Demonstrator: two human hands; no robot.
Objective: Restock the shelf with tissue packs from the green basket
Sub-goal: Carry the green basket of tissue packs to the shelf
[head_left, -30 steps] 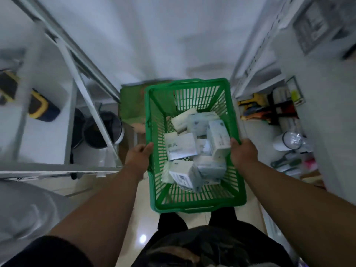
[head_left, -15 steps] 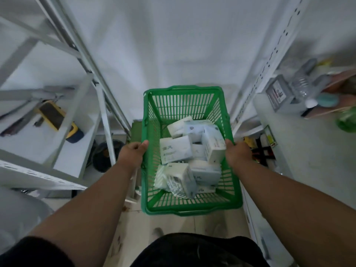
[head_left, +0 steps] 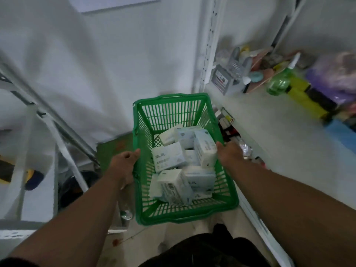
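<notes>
Risk notes: green basket (head_left: 185, 214) at centre frame, held in air by both rims. Left hand (head_left: 123, 166) grip curled on left rim, right hand (head_left: 230, 154) grip curled on right rim. Tissue packs (head_left: 169, 158) loose, heaped inside. Tilt could spill packs. Shelf (head_left: 269, 135) at right, crowded far end; green bottle (head_left: 279, 83) could get knocked.

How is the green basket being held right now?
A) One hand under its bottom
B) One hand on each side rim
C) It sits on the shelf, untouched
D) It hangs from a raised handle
B: the left hand grips the left rim and the right hand the right rim of the basket, with the tissue packs inside.
</notes>
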